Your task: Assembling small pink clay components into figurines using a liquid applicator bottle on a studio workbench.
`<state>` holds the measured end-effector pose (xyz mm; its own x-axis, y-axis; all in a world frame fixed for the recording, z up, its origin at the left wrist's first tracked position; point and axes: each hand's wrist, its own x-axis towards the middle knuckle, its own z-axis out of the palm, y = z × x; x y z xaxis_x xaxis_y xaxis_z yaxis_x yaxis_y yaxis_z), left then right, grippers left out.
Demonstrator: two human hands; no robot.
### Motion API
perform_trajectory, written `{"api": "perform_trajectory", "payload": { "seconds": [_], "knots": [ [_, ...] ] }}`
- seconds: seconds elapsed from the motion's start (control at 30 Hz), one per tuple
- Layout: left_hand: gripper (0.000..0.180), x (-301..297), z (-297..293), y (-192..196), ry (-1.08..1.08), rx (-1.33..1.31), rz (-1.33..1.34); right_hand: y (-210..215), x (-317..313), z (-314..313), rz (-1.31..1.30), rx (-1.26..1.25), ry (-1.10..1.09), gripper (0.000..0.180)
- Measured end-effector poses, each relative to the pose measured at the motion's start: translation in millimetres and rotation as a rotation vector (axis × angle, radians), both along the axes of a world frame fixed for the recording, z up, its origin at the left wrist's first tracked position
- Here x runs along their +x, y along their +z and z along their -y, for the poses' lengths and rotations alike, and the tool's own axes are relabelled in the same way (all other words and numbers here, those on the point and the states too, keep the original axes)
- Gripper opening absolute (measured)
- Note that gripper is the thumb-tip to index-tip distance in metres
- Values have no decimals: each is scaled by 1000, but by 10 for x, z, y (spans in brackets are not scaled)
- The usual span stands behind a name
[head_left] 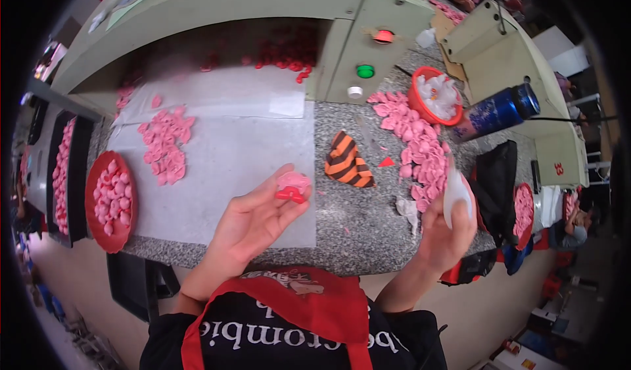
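Observation:
Over the edge of a white sheet (pixel 223 192), my left hand (pixel 253 222) pinches a small pink and red moulded piece (pixel 292 187) between thumb and fingers, its red part toward me. At the right, my right hand (pixel 447 238) is closed around a white squeeze bottle (pixel 457 198) with a narrow tip pointing up. Just beyond that hand lies a long heap of pink moulded pieces (pixel 411 133). A crumpled whitish scrap (pixel 407 209) sits beside the right hand. Between my hands lies an orange and dark striped cloth (pixel 348 161), with a small red triangle (pixel 386 162) next to it.
A pile of pink pieces (pixel 165 143) rests on the sheet. At left stands a red bowl (pixel 92 202) of pink pieces. A red basket (pixel 415 100) with white bags and a blue bottle (pixel 496 112) stand back right, near a black bag (pixel 496 186). A grey-green machine housing (pixel 230 2) spans the back.

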<state>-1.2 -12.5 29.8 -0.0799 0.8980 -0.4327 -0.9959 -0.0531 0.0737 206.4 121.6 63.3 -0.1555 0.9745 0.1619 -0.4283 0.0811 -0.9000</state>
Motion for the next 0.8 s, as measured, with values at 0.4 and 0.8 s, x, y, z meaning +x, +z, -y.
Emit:
{"api": "perform_trajectory", "payload": {
  "seconds": [0.4, 0.8],
  "knots": [
    [40, 129, -90, -175, -104, -101, 119, -1078, -41, -888, 1607, 492, -365, 22],
    [43, 96, -108, -190, -75, -43, 5, -1039, -18, 87, 1030, -185, 242, 21]
  ]
}}
